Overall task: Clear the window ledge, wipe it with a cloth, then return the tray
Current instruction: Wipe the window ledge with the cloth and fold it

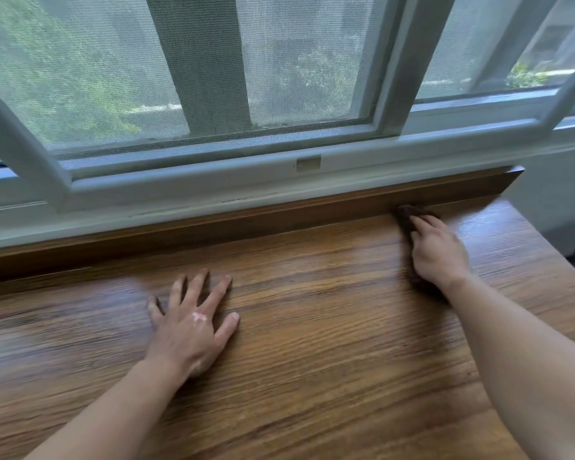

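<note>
- Wood-grain brown covers the window ledge (pixel 312 343), a broad flat surface with a low raised strip of the same wood along its far edge, just under the window frame (pixel 213 190).
- Left hand (pixel 193 322) lies palm down on the ledge near its middle, fingers straight and spread apart, holding nothing.
- Right hand (pixel 437 252) is close to the far right corner of the ledge, pressing down on a dark brown cloth (pixel 409 215).
- Its fingers are bent over the cloth and bunch it against the wood; how tightly they grip cannot be told, since that part is blurred.
- One end of the cloth sticks out past the fingertips and touches the raised strip at the far edge; another part shows under the wrist.
- Pale grey-white frame bars run behind the strip, with a mesh screen (pixel 113 78) in the left pane and blurred greenery beyond it.
- A small rectangular tab (pixel 308 163) sits on the lower frame rail, between the two hands as seen from above.
</note>
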